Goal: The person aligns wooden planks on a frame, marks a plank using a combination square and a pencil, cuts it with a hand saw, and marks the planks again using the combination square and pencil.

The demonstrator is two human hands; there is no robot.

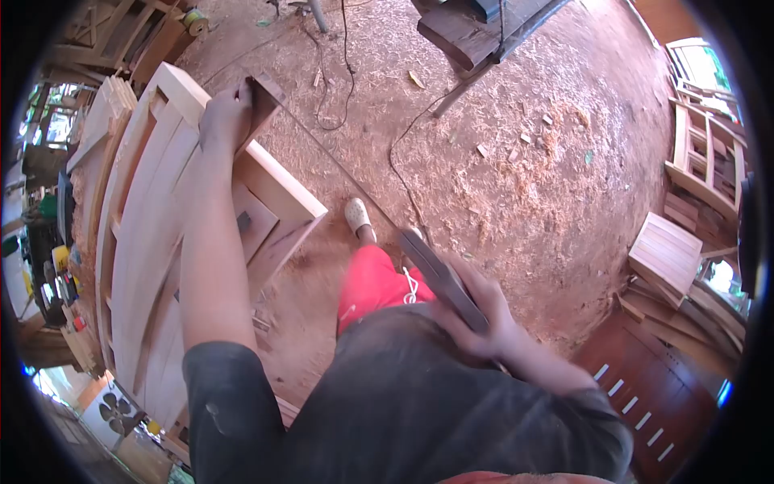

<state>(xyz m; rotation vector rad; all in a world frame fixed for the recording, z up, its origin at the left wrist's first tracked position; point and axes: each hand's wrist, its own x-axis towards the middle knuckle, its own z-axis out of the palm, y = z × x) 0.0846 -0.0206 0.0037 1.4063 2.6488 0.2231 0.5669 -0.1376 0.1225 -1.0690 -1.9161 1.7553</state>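
Observation:
A long tool with a thin straight bar spans the space between my hands. My left hand is closed round the dark wooden block at its upper end, over the top edge of a pale wooden frame. Farther right and lower, my right hand is wrapped round the dark wooden bar at the tool's other end, in front of my body. The wooden frame stands at the left, with slats or boards inside it, partly behind my left arm.
Wood shavings and small offcuts lie on the dirt floor. A dark cable runs across it. A dark bench stands at the top. Wooden furniture frames and a slatted panel are at the right, a reddish-brown board at lower right.

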